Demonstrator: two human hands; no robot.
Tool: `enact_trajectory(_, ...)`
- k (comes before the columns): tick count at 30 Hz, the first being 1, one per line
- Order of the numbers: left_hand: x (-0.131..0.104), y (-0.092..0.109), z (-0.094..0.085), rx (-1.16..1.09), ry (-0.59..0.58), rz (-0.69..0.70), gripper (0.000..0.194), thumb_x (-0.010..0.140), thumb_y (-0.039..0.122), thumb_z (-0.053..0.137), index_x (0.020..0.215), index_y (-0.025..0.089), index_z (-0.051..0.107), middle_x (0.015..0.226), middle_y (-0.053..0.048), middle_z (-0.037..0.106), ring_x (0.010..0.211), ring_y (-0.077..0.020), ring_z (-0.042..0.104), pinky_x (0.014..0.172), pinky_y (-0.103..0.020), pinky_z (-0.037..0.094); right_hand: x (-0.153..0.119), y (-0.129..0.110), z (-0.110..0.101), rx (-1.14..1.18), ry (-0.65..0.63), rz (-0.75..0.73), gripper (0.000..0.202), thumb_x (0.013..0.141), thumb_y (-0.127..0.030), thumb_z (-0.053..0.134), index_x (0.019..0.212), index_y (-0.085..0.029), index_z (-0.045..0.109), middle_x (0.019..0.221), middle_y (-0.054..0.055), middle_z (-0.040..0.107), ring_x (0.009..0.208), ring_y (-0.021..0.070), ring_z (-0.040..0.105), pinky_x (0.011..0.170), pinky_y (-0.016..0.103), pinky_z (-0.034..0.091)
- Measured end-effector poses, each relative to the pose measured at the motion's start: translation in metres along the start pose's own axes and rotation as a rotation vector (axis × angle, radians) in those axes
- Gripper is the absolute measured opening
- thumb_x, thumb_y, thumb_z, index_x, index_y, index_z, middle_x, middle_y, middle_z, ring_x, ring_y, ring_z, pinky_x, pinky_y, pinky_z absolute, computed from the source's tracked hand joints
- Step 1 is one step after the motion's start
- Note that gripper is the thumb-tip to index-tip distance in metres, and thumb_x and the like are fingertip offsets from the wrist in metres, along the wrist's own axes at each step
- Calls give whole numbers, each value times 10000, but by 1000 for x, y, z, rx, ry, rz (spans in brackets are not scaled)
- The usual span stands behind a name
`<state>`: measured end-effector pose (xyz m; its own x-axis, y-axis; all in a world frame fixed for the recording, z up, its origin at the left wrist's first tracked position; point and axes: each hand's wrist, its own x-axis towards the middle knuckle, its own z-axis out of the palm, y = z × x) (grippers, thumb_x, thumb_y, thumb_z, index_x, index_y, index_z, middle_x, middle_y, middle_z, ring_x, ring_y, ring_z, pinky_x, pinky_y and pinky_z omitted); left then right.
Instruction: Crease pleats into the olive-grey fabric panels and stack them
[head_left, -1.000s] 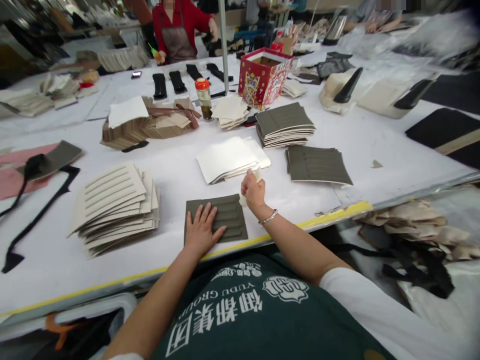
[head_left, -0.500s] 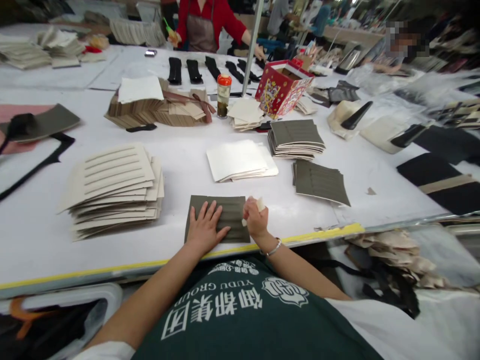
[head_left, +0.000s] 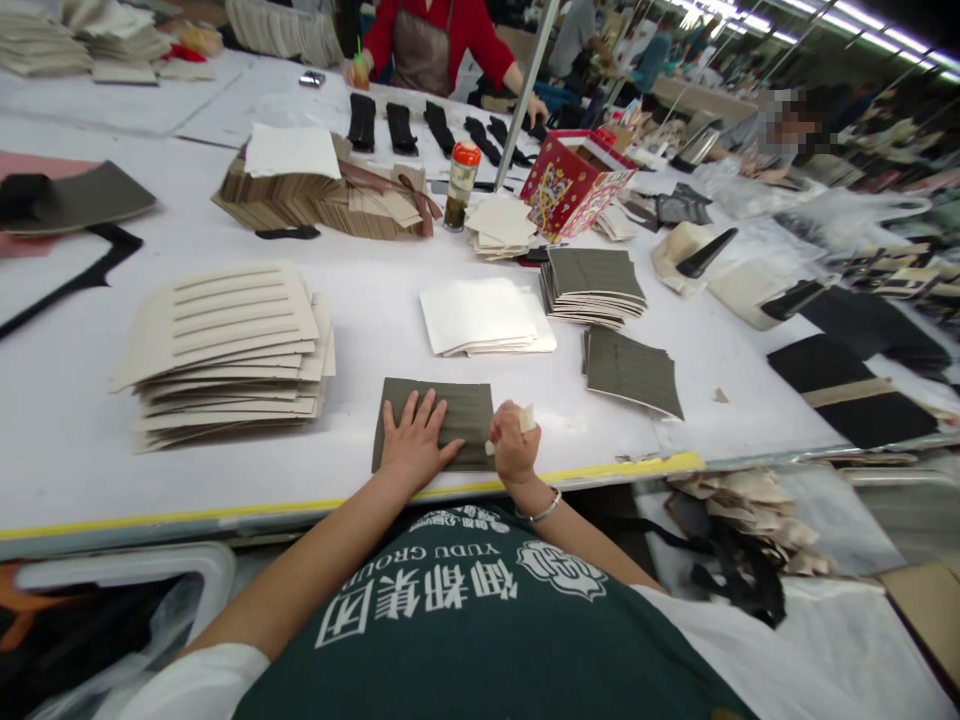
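We are seeing a bare lane of surface [head_left: 367, 320] running between the beige stack [head_left: 232, 340] and the grey-green panel [head_left: 471, 405] under our left hand [head_left: 415, 435]; beyond the panel, the white sheets [head_left: 480, 312] are lying in the way, while we are finding a gap between our right hand [head_left: 515, 445] and the small dark stack [head_left: 634, 370]

L hand [head_left: 414, 440] flat on dk olive panel [head_left: 472, 412], R hand [head_left: 516, 445] holding sm cream pc [head_left: 527, 418], pale stack [head_left: 240, 312] nearby

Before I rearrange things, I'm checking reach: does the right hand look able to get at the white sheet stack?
Likely yes: only white tabletop lies between the white sheet stack and the right hand, though the small pale piece it grips may hinder grasping.
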<state>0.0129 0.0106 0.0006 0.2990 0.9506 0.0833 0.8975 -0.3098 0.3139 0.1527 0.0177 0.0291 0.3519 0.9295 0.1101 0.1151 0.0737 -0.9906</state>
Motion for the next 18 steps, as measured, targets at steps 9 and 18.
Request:
enact_trajectory(9,-8,-74,-26,11,1,90,513,860,367,399,1344,202,355,1420,-79,343,1318,-230,282,1088,-480,143,-12,-22,-67,-473,-220,-91,244,802,-400,452,699,-204,553,741,46,594,721,164,557,631,279,440)
enact_trajectory(18,-19,-51,-11,93,64,-50,480,879,330,328,1344,219,376,1418,-67,345,1318,-254,274,1076,-535,113,33,-52,27,-587,-499,-102,141,770,-240,467,772,-187,597,505,-9,546,439,128,511,483,244,386)
